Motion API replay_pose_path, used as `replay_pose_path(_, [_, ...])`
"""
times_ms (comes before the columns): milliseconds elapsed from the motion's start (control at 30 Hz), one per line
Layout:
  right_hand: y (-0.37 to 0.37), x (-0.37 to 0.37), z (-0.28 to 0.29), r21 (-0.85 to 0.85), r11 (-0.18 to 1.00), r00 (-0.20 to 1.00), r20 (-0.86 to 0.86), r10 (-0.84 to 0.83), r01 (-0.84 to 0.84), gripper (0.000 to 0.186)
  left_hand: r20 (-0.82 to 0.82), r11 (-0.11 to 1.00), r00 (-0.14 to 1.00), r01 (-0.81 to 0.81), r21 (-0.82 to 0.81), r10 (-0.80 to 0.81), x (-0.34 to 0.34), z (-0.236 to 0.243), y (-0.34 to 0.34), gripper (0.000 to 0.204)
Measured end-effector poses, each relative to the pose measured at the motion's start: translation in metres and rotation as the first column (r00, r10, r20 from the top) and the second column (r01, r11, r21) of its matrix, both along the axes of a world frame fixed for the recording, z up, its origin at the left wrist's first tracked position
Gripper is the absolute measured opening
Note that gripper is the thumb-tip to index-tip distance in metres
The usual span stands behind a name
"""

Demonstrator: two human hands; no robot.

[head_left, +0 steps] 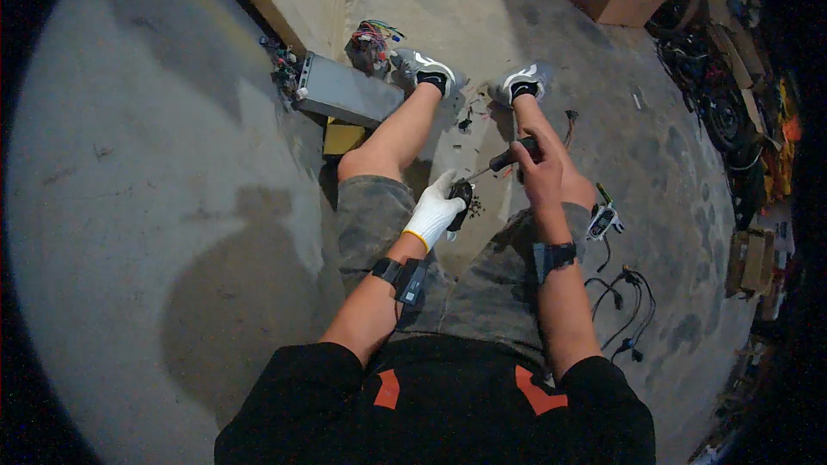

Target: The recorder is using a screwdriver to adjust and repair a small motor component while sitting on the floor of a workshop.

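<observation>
Black part [463, 197] in left hand [434, 208], right hand [543, 176] apart

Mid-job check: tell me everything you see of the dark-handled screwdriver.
The dark-handled screwdriver has a thin, straight, metal-looking shaft. The bare right-hand grip holds its handle. The shaft slants down-left in view toward a small black part in the white-gloved left-hand grip; the tip's shape and contact are too small to make out.

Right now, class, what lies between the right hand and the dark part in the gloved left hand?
A screwdriver, gripped by the right hand, its shaft pointing toward the dark part, in the head view.
</observation>
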State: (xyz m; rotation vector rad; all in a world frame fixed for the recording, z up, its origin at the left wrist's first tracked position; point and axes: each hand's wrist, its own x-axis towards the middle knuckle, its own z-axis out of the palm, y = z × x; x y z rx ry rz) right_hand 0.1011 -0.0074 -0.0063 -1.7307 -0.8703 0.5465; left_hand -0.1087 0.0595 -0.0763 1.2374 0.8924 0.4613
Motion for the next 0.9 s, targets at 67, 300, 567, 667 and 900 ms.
replay_pose_path(67, [0.001,-0.007,0.008,-0.06,0.995,0.997,0.01,-0.077,0.078,0.048,-0.014,1.0,1.0,0.011,-0.025,-0.012,0.0,0.01,0.0,0.079])
replay_pose_path(300, [-0.001,0.009,-0.026,0.068,0.996,0.997,-0.061,0.056,-0.052,0.05,-0.012,1.0,1.0,0.016,-0.024,-0.016,0.001,0.004,0.002,0.078])
replay_pose_path(567, [-0.004,0.006,-0.017,0.166,0.978,0.986,-0.084,0.143,-0.128,0.052,0.009,1.0,1.0,0.001,-0.007,0.0,0.002,0.002,0.0,0.079])
replay_pose_path(667, [-0.003,0.0,-0.007,-0.077,0.997,0.986,0.163,0.03,-0.017,0.056,-0.008,1.0,1.0,0.021,-0.022,-0.022,0.001,0.005,0.001,0.079])
replay_pose_path(900, [-0.001,0.01,-0.03,0.137,0.987,0.996,-0.007,0.092,-0.09,0.054,-0.057,0.994,0.998,-0.011,0.111,0.018,-0.001,-0.004,0.001,0.077])
